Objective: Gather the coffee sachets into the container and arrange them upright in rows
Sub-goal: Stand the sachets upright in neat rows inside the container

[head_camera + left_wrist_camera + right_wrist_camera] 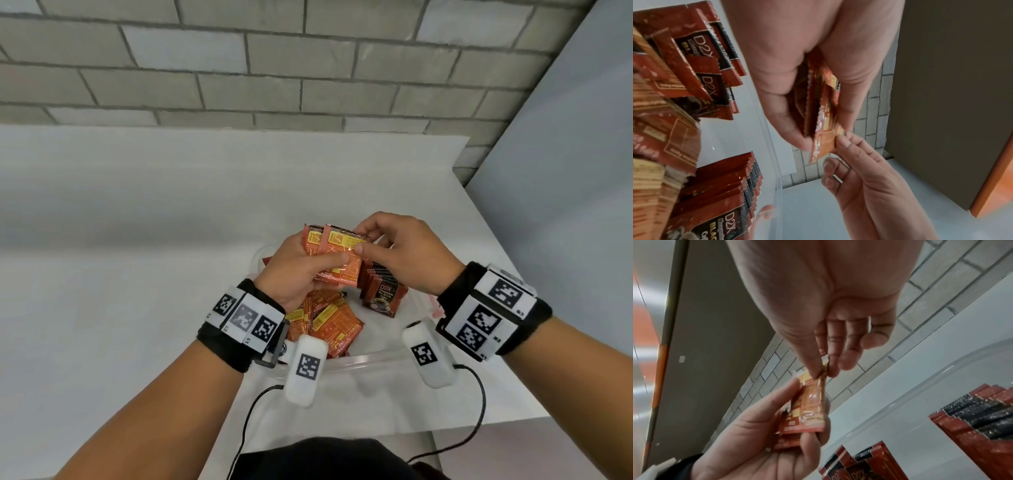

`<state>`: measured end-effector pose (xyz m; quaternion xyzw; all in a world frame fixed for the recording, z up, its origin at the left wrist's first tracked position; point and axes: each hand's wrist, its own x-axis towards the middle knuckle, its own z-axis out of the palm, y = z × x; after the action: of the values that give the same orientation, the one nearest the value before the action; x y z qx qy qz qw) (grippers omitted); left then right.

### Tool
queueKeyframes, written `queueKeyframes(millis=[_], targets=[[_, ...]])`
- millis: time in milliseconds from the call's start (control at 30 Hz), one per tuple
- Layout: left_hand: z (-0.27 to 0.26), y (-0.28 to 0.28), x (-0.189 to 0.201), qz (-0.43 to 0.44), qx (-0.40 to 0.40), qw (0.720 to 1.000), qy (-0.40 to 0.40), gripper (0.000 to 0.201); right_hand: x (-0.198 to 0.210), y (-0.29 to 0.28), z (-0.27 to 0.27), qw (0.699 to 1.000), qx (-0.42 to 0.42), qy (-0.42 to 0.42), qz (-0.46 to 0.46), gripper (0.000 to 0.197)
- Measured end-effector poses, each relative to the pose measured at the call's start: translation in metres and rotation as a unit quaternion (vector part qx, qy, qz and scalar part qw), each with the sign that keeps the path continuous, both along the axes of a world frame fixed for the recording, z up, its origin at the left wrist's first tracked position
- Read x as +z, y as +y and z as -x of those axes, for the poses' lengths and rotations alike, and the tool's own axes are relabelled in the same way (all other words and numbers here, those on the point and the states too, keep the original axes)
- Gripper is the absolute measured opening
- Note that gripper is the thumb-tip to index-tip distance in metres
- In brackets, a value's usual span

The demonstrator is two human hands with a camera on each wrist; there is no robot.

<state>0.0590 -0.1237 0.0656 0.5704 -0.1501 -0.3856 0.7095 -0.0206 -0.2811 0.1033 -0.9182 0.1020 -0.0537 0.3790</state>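
Note:
My left hand (301, 270) holds a small stack of orange-red coffee sachets (337, 255) above the clear plastic container (359, 359), thumb on the front of the stack. My right hand (394, 246) pinches the top corner of the front sachet (813, 400) between thumb and forefinger. The left wrist view shows the held sachets (822, 113) edge-on between my left fingers. Inside the container a row of upright sachets (383, 291) stands at the right, and loose sachets (329, 322) lie in a heap at the left.
The container sits on a white table (137, 240) near its right edge. A grey brick wall (274, 68) runs behind, and a grey panel (565, 171) stands to the right. Cables (250, 411) hang from the wrist devices.

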Motion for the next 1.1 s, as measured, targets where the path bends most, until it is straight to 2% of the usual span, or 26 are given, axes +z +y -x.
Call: queueKeyframes(millis=[100,167,267,333,400,533,600,767,867,967,1100], targets=[[0.000,-0.001,-0.001,0.003,0.034,0.999,0.007,0.045,0.001,-0.006,-0.001,0.997,-0.043,-0.066,-0.021,0.017],[-0.001,-0.001,-0.002,0.018,0.067,0.997,0.046,0.055,0.000,-0.006,0.001,0.990,-0.065,-0.126,-0.012,0.015],[-0.001,0.000,-0.001,0.050,0.069,0.992,0.095,0.039,-0.007,-0.001,0.006,0.988,-0.019,-0.143,0.049,0.007],[0.001,-0.001,-0.001,0.058,0.072,0.992,0.085,0.022,-0.014,0.004,0.009,0.991,0.036,-0.102,0.084,0.011],[0.001,0.000,-0.001,0.054,0.081,0.993,0.061,0.022,-0.015,0.005,0.012,0.991,0.060,-0.065,0.097,0.017],[0.001,0.002,-0.003,0.048,0.071,0.996,0.035,0.023,-0.006,-0.001,0.012,0.990,0.015,-0.099,0.103,0.018],[0.001,0.001,-0.004,0.047,0.062,0.996,0.035,0.023,-0.001,-0.005,0.010,0.987,-0.007,-0.112,0.116,0.025],[0.006,-0.003,-0.003,0.048,0.025,0.998,0.013,0.021,0.012,-0.004,0.001,0.996,0.011,-0.027,0.089,0.038],[0.006,-0.003,-0.001,0.048,0.012,0.999,0.005,0.019,0.019,-0.007,0.000,0.997,0.039,0.035,0.064,0.034],[0.001,-0.001,-0.002,0.042,0.045,0.998,0.014,0.015,0.019,-0.016,0.005,0.994,0.042,0.082,0.062,0.017],[-0.010,0.004,-0.007,0.042,0.098,0.993,0.050,0.016,0.002,-0.026,0.013,0.968,0.037,0.200,0.144,0.017]])
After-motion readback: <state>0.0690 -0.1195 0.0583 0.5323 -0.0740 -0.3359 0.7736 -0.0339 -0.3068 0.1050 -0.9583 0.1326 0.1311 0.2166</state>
